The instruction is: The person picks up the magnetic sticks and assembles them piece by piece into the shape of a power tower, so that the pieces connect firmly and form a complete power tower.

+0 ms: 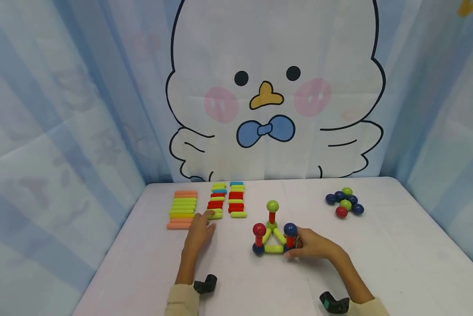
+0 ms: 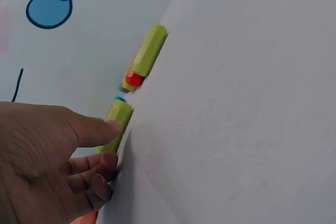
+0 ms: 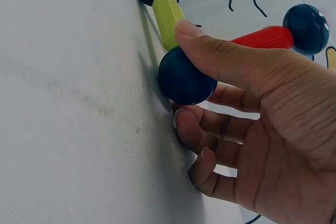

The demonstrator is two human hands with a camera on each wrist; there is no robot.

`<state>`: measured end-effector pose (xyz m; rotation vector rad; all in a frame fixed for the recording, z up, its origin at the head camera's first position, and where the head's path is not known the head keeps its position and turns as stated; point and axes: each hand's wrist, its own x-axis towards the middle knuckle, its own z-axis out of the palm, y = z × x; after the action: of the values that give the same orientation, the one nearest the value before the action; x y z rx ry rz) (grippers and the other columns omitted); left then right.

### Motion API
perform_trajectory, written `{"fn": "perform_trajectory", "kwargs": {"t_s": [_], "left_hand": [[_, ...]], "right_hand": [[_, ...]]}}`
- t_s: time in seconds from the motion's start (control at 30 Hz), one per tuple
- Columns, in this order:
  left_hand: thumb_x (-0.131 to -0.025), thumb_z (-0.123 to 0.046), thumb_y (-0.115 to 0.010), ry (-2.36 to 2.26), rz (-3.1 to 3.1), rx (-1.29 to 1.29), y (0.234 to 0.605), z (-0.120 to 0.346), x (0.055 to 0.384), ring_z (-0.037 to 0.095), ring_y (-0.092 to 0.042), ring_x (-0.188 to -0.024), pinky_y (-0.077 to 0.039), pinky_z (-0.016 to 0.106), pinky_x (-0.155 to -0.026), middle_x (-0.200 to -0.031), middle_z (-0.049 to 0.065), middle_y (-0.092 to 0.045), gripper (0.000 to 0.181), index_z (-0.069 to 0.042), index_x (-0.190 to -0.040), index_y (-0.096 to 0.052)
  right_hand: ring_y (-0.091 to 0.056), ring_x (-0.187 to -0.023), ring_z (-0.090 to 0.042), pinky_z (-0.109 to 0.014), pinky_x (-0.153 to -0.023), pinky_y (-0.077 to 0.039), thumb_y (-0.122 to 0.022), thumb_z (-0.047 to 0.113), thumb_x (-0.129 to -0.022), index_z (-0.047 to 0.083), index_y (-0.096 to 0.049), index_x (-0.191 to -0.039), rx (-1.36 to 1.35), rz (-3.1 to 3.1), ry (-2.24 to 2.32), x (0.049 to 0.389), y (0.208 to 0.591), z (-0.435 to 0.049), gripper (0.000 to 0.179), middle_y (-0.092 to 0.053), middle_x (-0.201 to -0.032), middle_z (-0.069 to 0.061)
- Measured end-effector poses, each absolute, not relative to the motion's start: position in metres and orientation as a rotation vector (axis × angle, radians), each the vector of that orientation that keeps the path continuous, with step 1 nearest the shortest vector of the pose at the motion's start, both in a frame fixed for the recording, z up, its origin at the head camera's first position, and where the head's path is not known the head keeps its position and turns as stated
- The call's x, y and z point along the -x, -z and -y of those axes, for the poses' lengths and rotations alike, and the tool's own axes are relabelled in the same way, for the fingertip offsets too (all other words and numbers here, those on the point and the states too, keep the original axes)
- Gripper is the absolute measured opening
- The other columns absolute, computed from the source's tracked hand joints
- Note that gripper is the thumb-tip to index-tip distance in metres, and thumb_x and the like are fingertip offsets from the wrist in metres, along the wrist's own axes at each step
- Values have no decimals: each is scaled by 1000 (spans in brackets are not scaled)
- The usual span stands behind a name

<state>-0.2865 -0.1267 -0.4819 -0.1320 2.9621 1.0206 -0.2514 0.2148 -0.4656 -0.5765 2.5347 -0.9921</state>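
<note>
A small frame of magnetic rods and balls stands on the table: a triangle of yellow-green rods [image 1: 274, 249], with three red rods [image 1: 272, 217] upright at its corners. Those uprights carry a green ball [image 1: 273, 206], a red ball [image 1: 259, 230] and a blue ball [image 1: 290, 229]. My right hand [image 1: 315, 244] grips the right corner's dark blue base ball [image 3: 186, 77], thumb on the near side and fingers curled behind. Over at the rod rows, my left hand [image 1: 198, 230] pinches a yellow-green rod [image 2: 121, 116] at the front of the middle column; its index finger is hidden in the left wrist view.
Orange and green longer rods [image 1: 184, 205] lie in a column at the left. Another column of short red, green and blue rods [image 1: 236, 202] sits right of the left hand. Several loose balls [image 1: 341, 212] cluster at the back right. A printed curtain [image 1: 276, 162] hangs behind the table.
</note>
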Motion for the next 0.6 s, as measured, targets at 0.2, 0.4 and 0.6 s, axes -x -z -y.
{"fn": "perform_trajectory", "kwargs": {"t_s": [0.2,0.4,0.6], "left_hand": [[-93,-15,-65,-1090,-2942,109,480,137,290,19,-55,-85,-54,34,-79,-96,8,-58,36,-13,-129,-60],[-93,-10,-65,-1172,-2974,131,475,162,287,19,-54,-80,-51,28,-74,-88,6,-61,22,-8,-115,-66],[-88,-10,-72,-932,-3198,104,470,196,278,26,-54,-91,-54,39,-84,-95,12,-62,15,-4,-101,-70]], "right_hand": [[-53,-71,-15,-26,-62,-47,-81,33,-79,6,-55,-105,563,-2534,993,251,465,-213,45,-58,-80,-1],[-52,-72,-15,-25,-61,-45,-81,32,-79,7,-56,-101,559,-2531,986,250,465,-214,42,-57,-79,0],[-53,-72,-15,-24,-61,-46,-79,33,-80,5,-58,-101,543,-2530,995,252,467,-215,41,-59,-78,1]]}}
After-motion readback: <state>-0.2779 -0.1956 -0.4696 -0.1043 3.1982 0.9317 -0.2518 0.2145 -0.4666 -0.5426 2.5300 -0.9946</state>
